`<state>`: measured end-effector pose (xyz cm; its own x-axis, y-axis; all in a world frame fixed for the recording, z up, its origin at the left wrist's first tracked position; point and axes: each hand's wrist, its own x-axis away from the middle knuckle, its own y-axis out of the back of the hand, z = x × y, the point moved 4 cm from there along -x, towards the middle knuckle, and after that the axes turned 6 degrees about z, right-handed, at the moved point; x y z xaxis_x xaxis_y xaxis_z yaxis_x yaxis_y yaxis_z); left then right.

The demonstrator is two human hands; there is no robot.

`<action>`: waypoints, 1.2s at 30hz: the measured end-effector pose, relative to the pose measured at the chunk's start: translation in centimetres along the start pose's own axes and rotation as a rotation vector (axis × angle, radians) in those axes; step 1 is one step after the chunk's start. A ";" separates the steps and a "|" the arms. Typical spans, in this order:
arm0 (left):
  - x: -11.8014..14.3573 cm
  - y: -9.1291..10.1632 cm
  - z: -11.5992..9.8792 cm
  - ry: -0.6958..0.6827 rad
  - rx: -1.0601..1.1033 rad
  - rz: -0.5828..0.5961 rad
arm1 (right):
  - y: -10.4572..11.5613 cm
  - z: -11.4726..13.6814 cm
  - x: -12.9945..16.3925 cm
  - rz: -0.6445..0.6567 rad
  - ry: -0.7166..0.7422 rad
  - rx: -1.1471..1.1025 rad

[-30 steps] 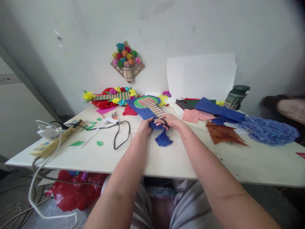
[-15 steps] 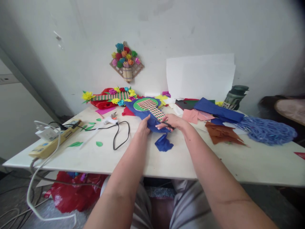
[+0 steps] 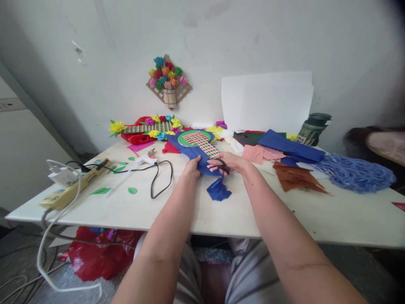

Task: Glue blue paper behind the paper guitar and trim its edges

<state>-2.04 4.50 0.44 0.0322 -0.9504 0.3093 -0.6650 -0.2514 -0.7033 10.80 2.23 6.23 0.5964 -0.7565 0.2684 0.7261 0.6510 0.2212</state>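
White table [image 3: 221, 215] against a plain pale wall, head view only. Craft mess all over it.

Left hand [image 3: 192, 165] pinches the near edge of the blue paper piece [image 3: 202, 162], fingers closed on it, thumb on top. Looks like it holds the sheet taut and off the table so the blades can get under it.

Right hand [image 3: 229, 162] is wrapped around black scissors [image 3: 222, 166], fingers through the loops, just right of the left-hand pinch, touching the same blue edge. Can't tell how far the blades are open; the hand covers them.

Blue piece carries a green ring with a woven pink-and-green strip panel [image 3: 199, 140] just beyond the grip, lying flat, so only the margin is lifted. Crumpled blue offcut [image 3: 218, 191] hangs just below the hands, apparently connected to the sheet, resting on the table.

Left of the grip: white glue gun [image 3: 146, 159] with black cord [image 3: 158, 179], yellow power strip [image 3: 74, 184] at the table edge, green paper leaves [image 3: 101, 191] scattered between. Further back left, a strip of paper flowers [image 3: 148, 126].

Right of the grip: pink paper [image 3: 253, 153], brown paper [image 3: 295, 177], blue sheet [image 3: 289, 145], blue shredded pile [image 3: 354, 172], dark green bottle [image 3: 314, 128]. White sheets [image 3: 267, 101] lean on the wall; a flower plaque [image 3: 168, 81] hangs above.
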 end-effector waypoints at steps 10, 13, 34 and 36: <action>0.0 -0.1 0.0 0.010 -0.078 0.007 | -0.1 0.1 -0.7 -0.057 -0.013 0.022; -0.1 0.0 0.0 -0.007 -0.093 0.007 | -0.3 0.1 -0.7 -0.066 -0.002 -0.001; -0.1 0.0 0.0 -0.002 -0.036 0.020 | -1.2 0.9 0.6 -0.195 -0.030 -0.041; -0.2 0.0 0.1 0.005 -0.038 0.030 | -1.1 0.8 0.3 -0.173 -0.039 -0.043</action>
<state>-1.99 4.65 0.31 0.0087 -0.9565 0.2916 -0.6935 -0.2158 -0.6874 9.88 1.31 6.81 0.4483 -0.8532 0.2666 0.8310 0.5077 0.2274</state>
